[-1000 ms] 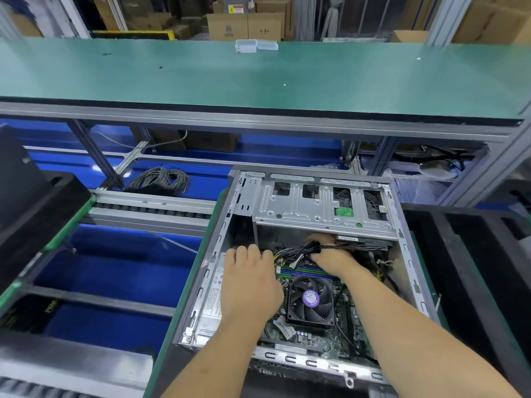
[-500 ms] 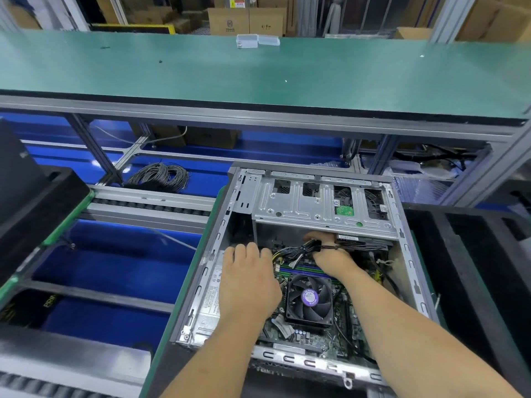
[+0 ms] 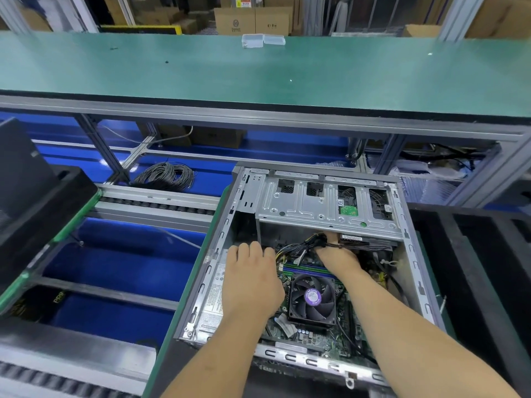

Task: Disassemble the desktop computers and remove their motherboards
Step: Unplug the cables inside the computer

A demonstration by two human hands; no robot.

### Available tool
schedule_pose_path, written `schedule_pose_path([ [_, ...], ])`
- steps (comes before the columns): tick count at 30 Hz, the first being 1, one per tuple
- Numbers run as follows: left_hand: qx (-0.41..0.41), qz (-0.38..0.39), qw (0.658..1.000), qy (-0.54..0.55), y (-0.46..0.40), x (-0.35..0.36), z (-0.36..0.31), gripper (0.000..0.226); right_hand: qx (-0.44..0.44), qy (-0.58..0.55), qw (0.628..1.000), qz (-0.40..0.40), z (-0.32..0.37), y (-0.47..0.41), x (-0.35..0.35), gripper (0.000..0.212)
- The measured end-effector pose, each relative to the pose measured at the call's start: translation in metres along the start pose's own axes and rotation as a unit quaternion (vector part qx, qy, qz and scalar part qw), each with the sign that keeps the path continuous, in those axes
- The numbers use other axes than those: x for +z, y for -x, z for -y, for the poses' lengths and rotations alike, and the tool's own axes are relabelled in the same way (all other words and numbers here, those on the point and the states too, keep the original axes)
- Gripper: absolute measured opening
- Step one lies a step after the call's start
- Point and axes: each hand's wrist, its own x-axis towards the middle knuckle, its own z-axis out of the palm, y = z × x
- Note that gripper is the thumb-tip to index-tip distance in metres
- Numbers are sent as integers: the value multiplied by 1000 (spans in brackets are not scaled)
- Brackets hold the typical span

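An open grey desktop case (image 3: pixel 413 254) lies flat before me, its drive cage (image 3: pixel 316 202) at the far end. Inside sits the green motherboard (image 3: pixel 313 337) with a black CPU fan (image 3: pixel 312 300) bearing a purple label. My left hand (image 3: pixel 250 280) lies knuckles-up over the board's left side, fingers curled down beside the power supply; what they hold is hidden. My right hand (image 3: pixel 336 255) reaches under the drive cage and grips a tied bundle of black and yellow cables (image 3: pixel 304 244).
A long green workbench (image 3: pixel 258 70) runs across the back, with two clear plastic boxes (image 3: pixel 263 40) on it. A coil of grey cable (image 3: pixel 168 175) lies on the blue surface at left. Black foam trays stand at left (image 3: pixel 43 202) and right (image 3: pixel 482 254).
Both hands stay almost where they were inside the case. The right hand has shifted slightly deeper under the drive cage with the cable bundle.
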Motion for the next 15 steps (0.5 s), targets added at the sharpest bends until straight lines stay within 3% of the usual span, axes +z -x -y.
schedule_pose_path([
  [4,-1,0,1000,-2,1,1,0,26,-17,-8,999,-47,2,0,-4,42],
  [6,1,-1,1000,-4,1,1,0,26,-40,-38,998,-8,4,2,-11,42],
  [10,3,0,1000,-8,0,1,-1,26,-41,-245,969,22,4,-3,-17,38],
  [13,4,-1,1000,-8,0,2,0,26,-14,-194,980,47,4,-5,-18,33],
  [15,4,-2,1000,-10,0,2,0,27,-24,-187,982,10,7,-7,-16,29],
])
